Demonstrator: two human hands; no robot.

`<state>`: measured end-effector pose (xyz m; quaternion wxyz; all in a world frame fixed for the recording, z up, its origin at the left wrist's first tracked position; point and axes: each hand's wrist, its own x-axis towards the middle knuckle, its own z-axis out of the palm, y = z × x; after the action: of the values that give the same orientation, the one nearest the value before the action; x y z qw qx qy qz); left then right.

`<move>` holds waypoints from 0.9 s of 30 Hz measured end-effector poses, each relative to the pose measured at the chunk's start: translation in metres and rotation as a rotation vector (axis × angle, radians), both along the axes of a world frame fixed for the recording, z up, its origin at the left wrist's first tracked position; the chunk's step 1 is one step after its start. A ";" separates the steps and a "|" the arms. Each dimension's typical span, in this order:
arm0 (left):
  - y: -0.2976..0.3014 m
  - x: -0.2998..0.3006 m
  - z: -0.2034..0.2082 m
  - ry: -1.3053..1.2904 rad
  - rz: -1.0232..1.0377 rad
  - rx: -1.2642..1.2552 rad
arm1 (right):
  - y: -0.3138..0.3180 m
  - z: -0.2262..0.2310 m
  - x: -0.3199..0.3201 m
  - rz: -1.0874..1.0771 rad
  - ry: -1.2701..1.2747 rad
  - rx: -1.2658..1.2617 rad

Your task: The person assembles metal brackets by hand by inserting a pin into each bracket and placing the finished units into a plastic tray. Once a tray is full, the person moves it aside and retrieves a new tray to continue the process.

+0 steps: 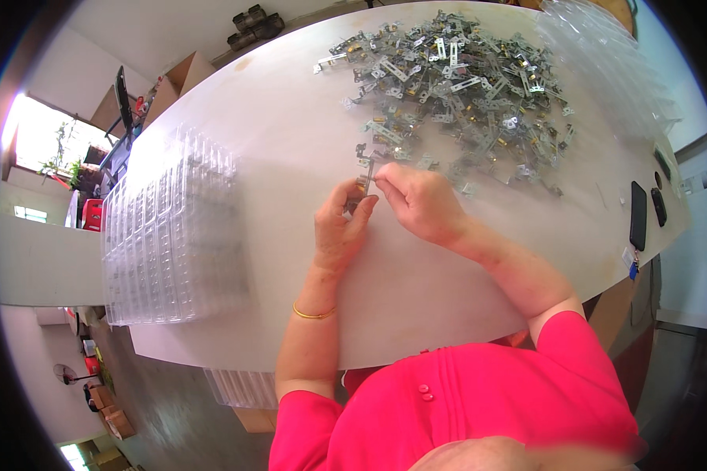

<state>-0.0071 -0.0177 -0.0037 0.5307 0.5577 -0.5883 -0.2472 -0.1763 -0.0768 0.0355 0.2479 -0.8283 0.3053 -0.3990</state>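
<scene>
My left hand (343, 223) is closed around a small metal bracket assembly (360, 188) with brass-coloured bits, held over the table's middle. Beside it my right hand (421, 201) pinches at the upper side of the same part, thumb and forefinger together; whether a separate piece sits between those fingertips is too small to tell. A large heap of similar metal brackets (463, 78), silver with some brass-coloured pieces, lies just beyond both hands. A few loose brackets at its near edge come close to my fingers.
Stacked clear plastic trays (173, 235) stand on the left of the white table (291, 118). More clear trays (605, 67) lie at the far right. A black phone (639, 216) and keys with a blue tag (633, 269) rest near the right edge.
</scene>
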 end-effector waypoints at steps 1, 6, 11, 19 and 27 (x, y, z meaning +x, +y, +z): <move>0.000 0.001 0.000 -0.013 0.005 -0.003 | -0.001 0.000 0.000 -0.019 -0.001 0.006; 0.000 0.001 0.002 -0.042 0.017 -0.002 | 0.000 -0.005 0.001 0.000 -0.031 -0.018; -0.005 0.011 0.006 -0.148 0.198 0.015 | 0.001 -0.007 0.002 -0.042 -0.115 0.161; -0.002 0.022 0.014 -0.260 0.257 0.172 | 0.006 -0.017 0.006 0.043 -0.112 0.345; -0.001 0.024 0.022 -0.291 0.266 0.237 | 0.008 -0.024 0.008 0.084 -0.164 0.485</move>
<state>0.0172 -0.0185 0.0181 0.3991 0.7185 -0.5468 -0.1595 -0.1685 -0.0693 0.0115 0.4796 -0.7215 0.3362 -0.3691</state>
